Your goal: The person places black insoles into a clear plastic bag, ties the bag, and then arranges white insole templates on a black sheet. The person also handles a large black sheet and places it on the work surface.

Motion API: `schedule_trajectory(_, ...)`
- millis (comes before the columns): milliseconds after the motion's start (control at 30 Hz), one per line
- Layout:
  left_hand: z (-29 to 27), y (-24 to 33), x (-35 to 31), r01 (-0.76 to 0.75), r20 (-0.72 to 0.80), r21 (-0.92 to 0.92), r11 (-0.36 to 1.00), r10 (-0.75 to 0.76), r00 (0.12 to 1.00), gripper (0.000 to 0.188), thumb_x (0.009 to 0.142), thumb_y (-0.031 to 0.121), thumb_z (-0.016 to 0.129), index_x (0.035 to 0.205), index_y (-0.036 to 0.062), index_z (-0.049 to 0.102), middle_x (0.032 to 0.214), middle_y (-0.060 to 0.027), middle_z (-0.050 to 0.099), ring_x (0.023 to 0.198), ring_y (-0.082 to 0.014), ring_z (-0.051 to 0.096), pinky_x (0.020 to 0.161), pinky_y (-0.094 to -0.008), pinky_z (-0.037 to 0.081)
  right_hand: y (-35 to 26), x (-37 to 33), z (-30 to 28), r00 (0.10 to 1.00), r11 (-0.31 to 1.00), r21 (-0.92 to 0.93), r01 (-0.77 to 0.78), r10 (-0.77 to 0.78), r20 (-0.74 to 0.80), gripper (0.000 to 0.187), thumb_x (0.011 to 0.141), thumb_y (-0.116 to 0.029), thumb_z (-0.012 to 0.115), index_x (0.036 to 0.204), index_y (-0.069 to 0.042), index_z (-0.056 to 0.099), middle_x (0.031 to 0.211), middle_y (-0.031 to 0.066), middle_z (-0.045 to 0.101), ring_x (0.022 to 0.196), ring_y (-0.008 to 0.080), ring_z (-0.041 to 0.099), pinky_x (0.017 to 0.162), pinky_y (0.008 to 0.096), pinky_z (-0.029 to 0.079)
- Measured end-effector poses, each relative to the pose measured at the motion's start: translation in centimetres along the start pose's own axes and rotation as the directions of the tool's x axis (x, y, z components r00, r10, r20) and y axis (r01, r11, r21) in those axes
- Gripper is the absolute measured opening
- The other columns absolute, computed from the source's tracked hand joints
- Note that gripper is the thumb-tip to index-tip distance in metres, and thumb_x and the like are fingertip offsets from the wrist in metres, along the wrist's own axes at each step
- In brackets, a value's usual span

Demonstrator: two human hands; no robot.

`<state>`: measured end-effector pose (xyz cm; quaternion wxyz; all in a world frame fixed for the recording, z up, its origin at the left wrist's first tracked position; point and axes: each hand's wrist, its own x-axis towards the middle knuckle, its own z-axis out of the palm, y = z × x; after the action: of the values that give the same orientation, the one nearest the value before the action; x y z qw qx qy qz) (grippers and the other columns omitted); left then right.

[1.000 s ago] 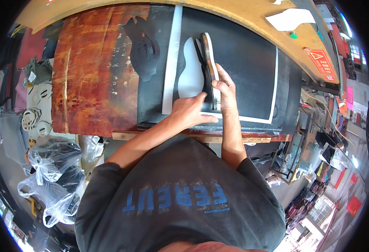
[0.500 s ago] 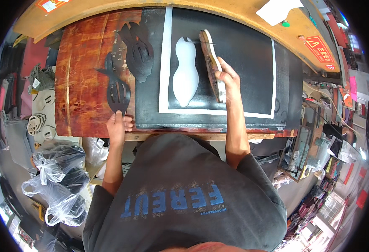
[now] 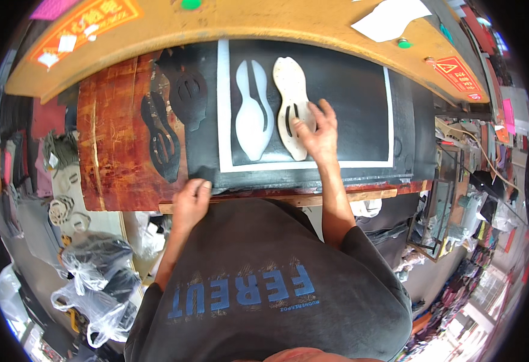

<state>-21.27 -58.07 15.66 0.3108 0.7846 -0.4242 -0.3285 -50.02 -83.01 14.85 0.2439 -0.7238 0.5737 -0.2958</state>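
Note:
A cream cutting die [image 3: 288, 84] with two dark slots lies flat on a black sheet [image 3: 355, 108]. My right hand [image 3: 320, 134] is over its right side, fingers apart and slightly blurred. Left of the die is a white shape [image 3: 252, 127] of similar outline, split by a dark slit. My left hand [image 3: 192, 202] is curled at the near left corner of a black board [image 3: 207, 145], its fingertips partly hidden. A slotted black cut piece [image 3: 166, 148] lies on the reddish wood just beyond that hand, with other black pieces [image 3: 189, 90] farther off.
A yellow machine beam [image 3: 216, 27] spans the far side above the worktable [image 3: 110, 145]. White paper [image 3: 391, 18] lies on the beam. At lower left are clear plastic bags [image 3: 98, 295], and a metal-framed rack [image 3: 436, 205] stands to the right.
My right hand has laid the die flat from its edgewise tilt and loosened its fingers. My left hand has let go of the black cut piece and moved right to the board's corner.

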Motion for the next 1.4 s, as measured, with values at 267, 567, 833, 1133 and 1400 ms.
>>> schedule_trajectory(267,7.6,7.9,12.7,-0.403,0.275,-0.055,0.914,0.402,0.874,0.026,0.101,0.023,0.067,0.111,0.0004,0.074,0.109,-0.02,0.075,0.102,-0.0401,0.071,0.092,-0.0472,0.055,7.3,8.3,-6.8,0.929,0.771,0.61,-0.181,0.337,-0.151,0.052,0.1,-0.018,0.076,0.143,0.007,0.062,0.11,0.0115,0.077,0.097,0.0157,0.071,0.09,0.0293,0.057)
schedule_trajectory(567,13.1,11.1,23.2,-0.503,-0.088,0.294,0.813,0.547,0.832,0.018,0.091,0.029,0.077,0.09,0.0108,0.073,0.095,-0.0116,0.068,0.099,-0.0352,0.062,0.088,-0.0491,0.049,7.5,24.6,-11.2,0.928,0.879,0.477,-0.031,0.203,-0.314,0.034,0.104,-0.014,0.062,0.135,0.001,0.062,0.097,0.0036,0.07,0.08,0.012,0.056,0.075,0.0298,0.05)
schedule_trajectory(833,13.0,12.4,27.6,-0.471,-0.156,0.307,0.827,0.532,0.832,0.019,0.09,0.029,0.079,0.086,0.011,0.073,0.093,-0.0083,0.068,0.098,-0.0342,0.062,0.087,-0.0474,0.05,8.9,14.5,-0.6,0.968,0.949,-0.196,0.249,-0.246,0.039,0.021,0.099,-0.026,0.072,0.101,-0.008,0.081,0.103,0.0119,0.075,0.102,0.0335,0.069,0.093,0.0468,0.053)
schedule_trajectory(1133,13.5,12.4,27.3,-0.452,-0.208,0.31,0.837,0.523,0.827,0.022,0.087,0.033,0.079,0.083,0.0122,0.075,0.09,-0.0066,0.068,0.097,-0.0324,0.062,0.087,-0.0468,0.05,8.1,14.1,-0.8,0.968,0.943,-0.22,0.25,-0.251,0.025,0.019,0.099,-0.023,0.073,0.094,-0.007,0.081,0.095,0.0133,0.074,0.093,0.0361,0.066,0.089,0.0471,0.052)
schedule_trajectory(1400,12.5,11.5,19.5,-0.382,-0.035,0.291,0.877,0.409,0.912,0.023,0.089,0.029,0.077,0.085,0.0068,0.074,0.092,-0.0099,0.068,0.097,-0.0342,0.062,0.088,-0.0482,0.05,5.5,8.5,-3.5,0.965,0.982,-0.178,-0.056,0.099,0.241,0.03,0.095,-0.032,0.078,0.107,-0.005,0.08,0.11,0.0179,0.076,0.108,0.0377,0.07,0.102,0.0453,0.053)
